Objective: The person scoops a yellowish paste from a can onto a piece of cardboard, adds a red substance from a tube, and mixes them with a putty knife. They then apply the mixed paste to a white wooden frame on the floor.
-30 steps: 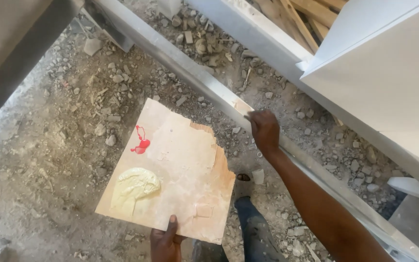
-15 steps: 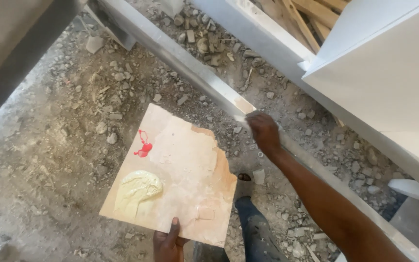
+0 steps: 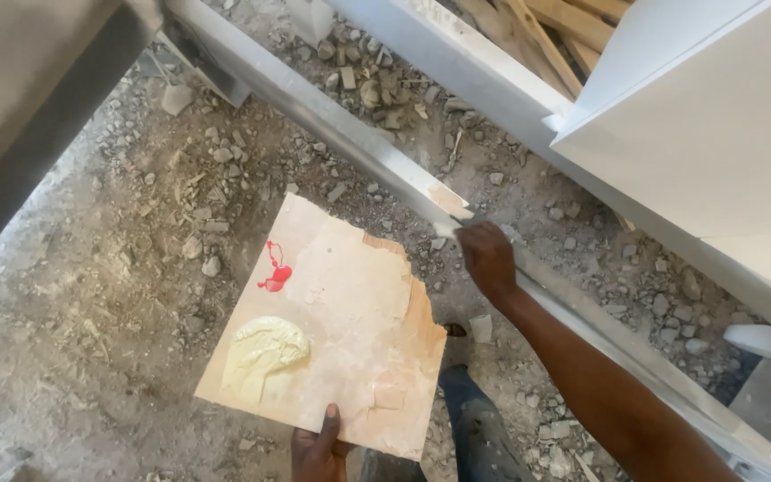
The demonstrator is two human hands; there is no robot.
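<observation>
So closest to me, my left hand [image 3: 319,446] is at the bottom edge of the view, thumb lying on top of a broken tile board [image 3: 332,330] and clamped on its near edge, holding it flat-ish out in front of me above the floor. The board is pale pink-beige with a ragged, chipped right side. On it sits a blob of pale yellow putty [image 3: 265,350] near the left-hand corner, and a bit further up there's a small red paint smear [image 3: 275,272]. Just right of the board and below it I can see my jeans leg [image 3: 479,428].

A bit further out, my right hand [image 3: 485,257] is stretched forward with the fingers curled around a small scraper [image 3: 453,219], its light blade pressed against a long white metal frame rail [image 3: 350,143] that runs diagonally from top left down to bottom right. There's a patch of tan filler right at the blade on the rail.

All around is a rubble floor [image 3: 118,268], dusty with loose stones and chips. Beyond the rail there's more debris, then a second white rail [image 3: 457,62], some wooden planks [image 3: 564,36] at the top, and a big white panel [image 3: 707,134] filling the upper right.
</observation>
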